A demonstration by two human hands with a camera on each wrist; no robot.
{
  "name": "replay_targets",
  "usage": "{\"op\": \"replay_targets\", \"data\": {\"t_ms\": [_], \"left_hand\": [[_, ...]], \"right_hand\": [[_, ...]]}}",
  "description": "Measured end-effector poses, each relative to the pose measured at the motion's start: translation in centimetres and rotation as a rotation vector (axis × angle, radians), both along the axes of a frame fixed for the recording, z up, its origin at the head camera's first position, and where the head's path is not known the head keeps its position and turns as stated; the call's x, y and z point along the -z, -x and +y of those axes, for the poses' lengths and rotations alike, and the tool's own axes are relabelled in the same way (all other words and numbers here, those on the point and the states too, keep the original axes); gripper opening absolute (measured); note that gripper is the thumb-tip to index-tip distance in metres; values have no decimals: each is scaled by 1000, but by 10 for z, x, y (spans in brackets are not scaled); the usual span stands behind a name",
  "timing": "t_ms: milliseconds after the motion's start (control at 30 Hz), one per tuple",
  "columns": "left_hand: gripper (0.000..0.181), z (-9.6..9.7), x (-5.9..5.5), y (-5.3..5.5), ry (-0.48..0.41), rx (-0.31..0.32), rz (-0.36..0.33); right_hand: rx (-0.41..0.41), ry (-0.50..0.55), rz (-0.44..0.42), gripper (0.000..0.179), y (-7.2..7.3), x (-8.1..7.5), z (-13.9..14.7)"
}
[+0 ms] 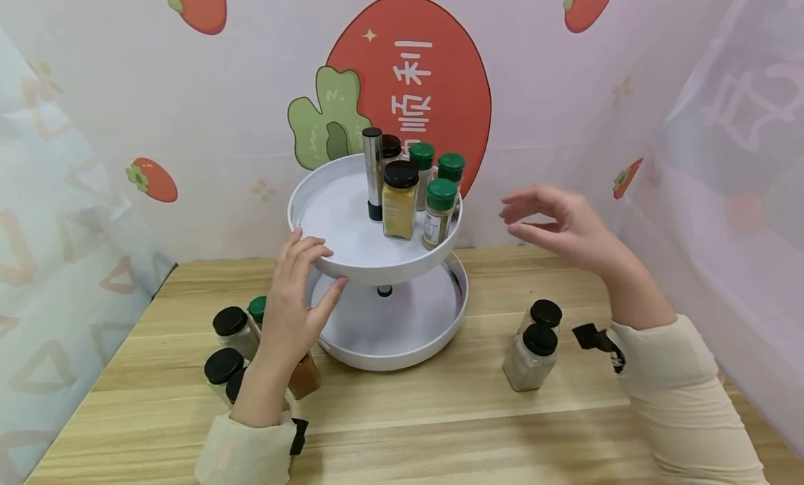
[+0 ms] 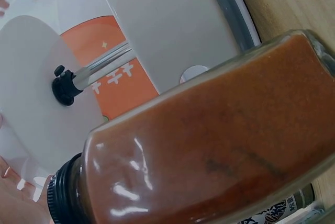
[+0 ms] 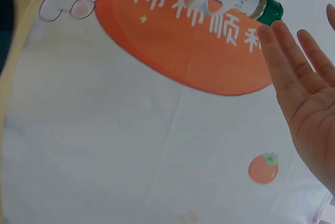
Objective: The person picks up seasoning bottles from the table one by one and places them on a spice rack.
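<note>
Black-lidded glass spice jars stand near the left edge of the pale wooden surface, and two similar jars toward its right edge. Farther, the left hand grips the front-left rim of the white round two-tier rack, near the surface's back edge. The right hand, relaxed, holds nothing beside the rack. Green-capped glass bottles and a yellow-filled square jar stand on the upper tier.

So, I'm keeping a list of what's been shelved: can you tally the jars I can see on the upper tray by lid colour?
Jars with green lids: 3
Jars with black lids: 2
Total in view on the upper tray: 5
</note>
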State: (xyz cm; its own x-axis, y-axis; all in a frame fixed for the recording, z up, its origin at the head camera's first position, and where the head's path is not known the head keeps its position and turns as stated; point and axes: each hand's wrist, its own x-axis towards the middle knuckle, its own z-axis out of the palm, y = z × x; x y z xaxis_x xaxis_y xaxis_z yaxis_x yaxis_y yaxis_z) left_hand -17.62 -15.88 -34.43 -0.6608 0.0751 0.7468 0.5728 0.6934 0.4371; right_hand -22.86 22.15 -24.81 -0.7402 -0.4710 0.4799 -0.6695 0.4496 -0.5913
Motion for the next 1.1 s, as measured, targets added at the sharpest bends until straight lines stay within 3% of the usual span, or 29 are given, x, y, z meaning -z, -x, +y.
{"op": "replay_targets", "data": {"t_ms": [233, 433, 667, 1100], "left_hand": [[44, 0, 0, 1, 2, -3, -5], [43, 0, 0, 1, 3, 4, 2], [43, 0, -1, 1, 4, 6, 3], [41, 0, -1, 1, -1, 20, 17]], "right_hand": [[0, 9, -34, 33, -17, 23, 32], [47, -62, -114, 33, -24, 45, 57], [-60, -144, -139, 43, -27, 72, 82], [-40, -140, -246, 47, -31, 118, 93]]}}
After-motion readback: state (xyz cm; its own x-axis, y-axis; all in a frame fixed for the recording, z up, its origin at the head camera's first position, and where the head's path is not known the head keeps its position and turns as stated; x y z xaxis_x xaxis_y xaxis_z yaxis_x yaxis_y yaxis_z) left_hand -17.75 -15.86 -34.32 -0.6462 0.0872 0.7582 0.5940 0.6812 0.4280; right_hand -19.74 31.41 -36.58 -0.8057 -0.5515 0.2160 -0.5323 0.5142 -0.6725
